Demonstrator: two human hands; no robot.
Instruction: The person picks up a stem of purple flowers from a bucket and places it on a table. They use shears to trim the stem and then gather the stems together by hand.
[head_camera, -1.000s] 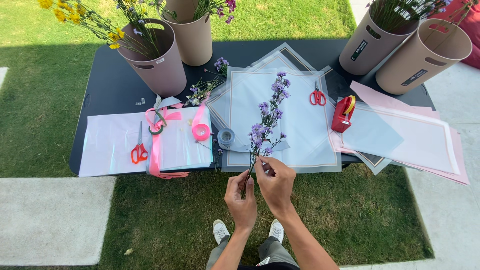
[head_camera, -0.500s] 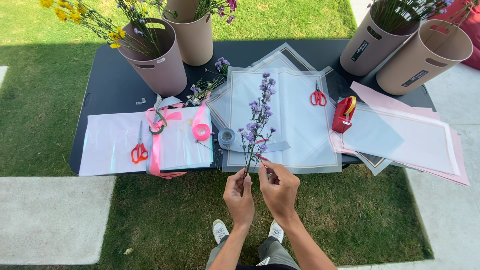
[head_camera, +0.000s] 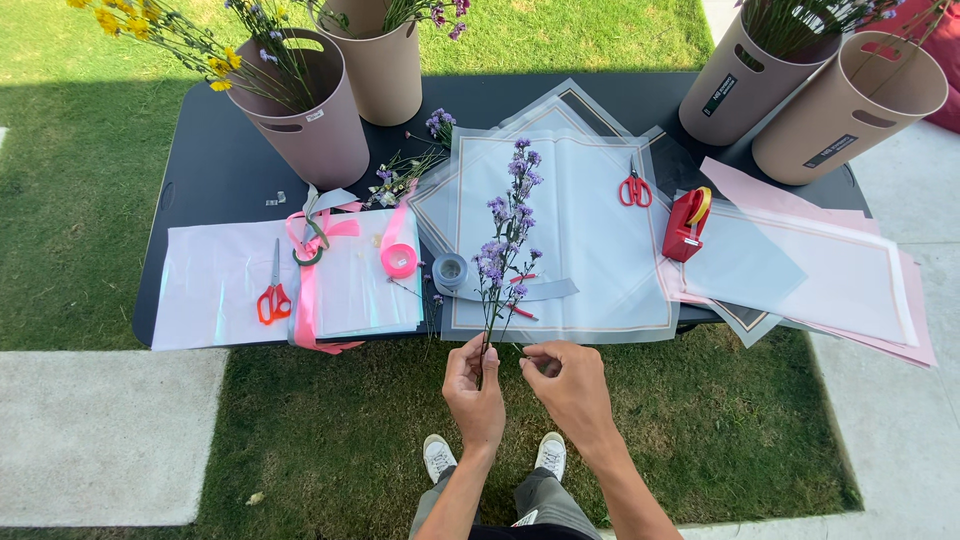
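Pinched low on its stem by the left hand (head_camera: 474, 388), right hand (head_camera: 566, 385) closed near a side shoot, the purple flower sprig (head_camera: 506, 245) stands upright at the table's (head_camera: 215, 160) near edge; seemingly light, thin, fragile, best gripped at the bare base.

Purple flower sprig (head_camera: 508, 232) now stands nearly upright, tip toward 12 o'clock; a second ago it leaned toward 1 o'clock, tip over right part of clear wrapping sheet (head_camera: 590, 250). Lean lessens step by step across the three pictures. Left hand (head_camera: 476, 392) pinches stem base as before, shifted slightly toward 12 o'clock. Right hand (head_camera: 566, 385) no longer touches stem near left hand; sits just beside it at 3 o'clock, fingertips pinched together, apart from stem.
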